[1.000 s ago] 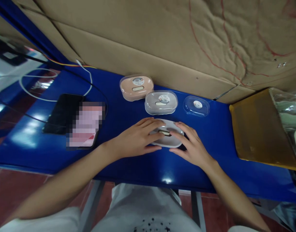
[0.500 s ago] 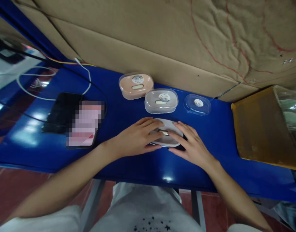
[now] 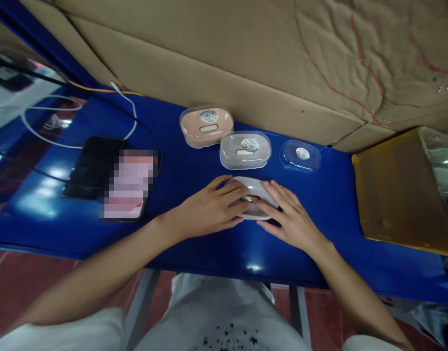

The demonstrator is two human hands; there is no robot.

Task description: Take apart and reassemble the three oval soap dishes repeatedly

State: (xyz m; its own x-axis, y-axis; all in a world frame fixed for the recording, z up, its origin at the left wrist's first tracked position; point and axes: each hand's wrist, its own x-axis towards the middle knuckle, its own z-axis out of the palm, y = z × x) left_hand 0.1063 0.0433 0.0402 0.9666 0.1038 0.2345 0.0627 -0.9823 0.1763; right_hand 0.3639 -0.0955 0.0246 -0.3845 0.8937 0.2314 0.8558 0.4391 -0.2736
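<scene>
A pale grey oval soap dish (image 3: 258, 209) sits on the blue table in front of me, with a small cream-coloured insert (image 3: 249, 198) at its middle. My left hand (image 3: 218, 204) grips the dish from the left, its fingertips reaching over to the insert. From the other side, my right hand (image 3: 292, 214) holds the right rim, and one finger stretches inward to the insert. Both thumbs are low at the near edge. My fingers cover much of the dish. Just behind it lies a clear oval lid (image 3: 308, 163) with a round label.
At the back stand a peach soap box (image 3: 191, 126) and a grey soap box (image 3: 229, 156), both under clear lids. On the left lie a phone (image 3: 131, 187), a black device (image 3: 90, 163) and cables. A cardboard box (image 3: 392, 195) borders the right side; brown cardboard (image 3: 216, 63) lines the back.
Both hands stay around the dish with slight finger movement; my left fingertips now cover more of the insert. The whole view has shifted a little.
</scene>
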